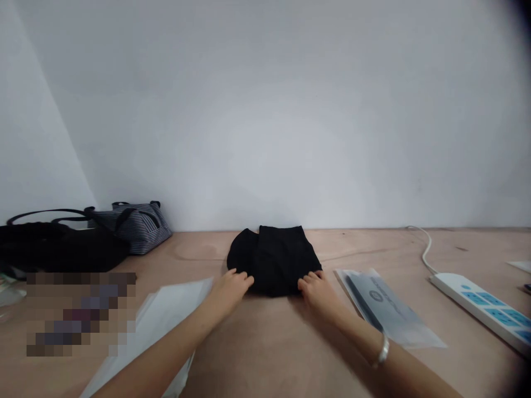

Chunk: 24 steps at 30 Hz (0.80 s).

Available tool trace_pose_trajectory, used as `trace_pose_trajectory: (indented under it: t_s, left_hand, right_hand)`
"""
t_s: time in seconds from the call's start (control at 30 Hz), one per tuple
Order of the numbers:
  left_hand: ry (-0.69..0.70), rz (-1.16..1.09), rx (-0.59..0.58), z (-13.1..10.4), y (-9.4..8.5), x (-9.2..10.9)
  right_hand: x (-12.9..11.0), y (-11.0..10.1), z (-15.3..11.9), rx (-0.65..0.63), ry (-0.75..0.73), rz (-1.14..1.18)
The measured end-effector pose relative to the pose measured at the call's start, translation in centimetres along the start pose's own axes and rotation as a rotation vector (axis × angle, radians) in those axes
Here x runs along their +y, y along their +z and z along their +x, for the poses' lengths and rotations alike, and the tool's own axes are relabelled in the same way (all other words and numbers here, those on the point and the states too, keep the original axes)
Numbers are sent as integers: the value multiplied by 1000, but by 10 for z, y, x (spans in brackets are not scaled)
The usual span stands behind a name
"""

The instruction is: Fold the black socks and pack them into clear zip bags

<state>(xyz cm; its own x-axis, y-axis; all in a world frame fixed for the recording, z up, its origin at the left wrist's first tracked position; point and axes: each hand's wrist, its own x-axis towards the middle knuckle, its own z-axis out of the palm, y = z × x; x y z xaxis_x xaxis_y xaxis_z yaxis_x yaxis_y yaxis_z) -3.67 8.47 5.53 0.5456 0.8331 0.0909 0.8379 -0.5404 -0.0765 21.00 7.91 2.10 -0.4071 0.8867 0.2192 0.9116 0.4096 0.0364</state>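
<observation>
A black cloth garment [282,257] lies partly folded on the wooden table, close to the wall; its exact kind does not show. My left hand [235,281] is closed on its near left edge, fingers curled over the fabric. At the near right corner, my right hand [317,284] grips the cloth between thumb and fingers. A silver bangle [382,349] circles my right wrist. Just right of that hand lies a frosted plastic bag [384,304] with printed lettering and something dark inside. Under my left forearm is a stack of clear plastic bags [166,309].
A white power strip [483,307] with blue sockets lies at the right, its cable running to the wall. At the far left are a striped bag [143,229] and a black bag [62,251]. A blurred patch hides something in front of them. The wall [290,138] borders the table [257,348].
</observation>
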Motion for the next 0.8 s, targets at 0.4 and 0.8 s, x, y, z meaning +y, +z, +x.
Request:
trace_pose_trajectory:
  t_s: [0.4, 0.8]
  left_hand:
    - [-17, -334, 84, -74, -13, 64]
    - [-183, -177, -47, -74, 50, 73]
  right_hand:
    - [-3, -37, -64, -50, -32, 494]
    - [-8, 17, -64, -192, -33, 251]
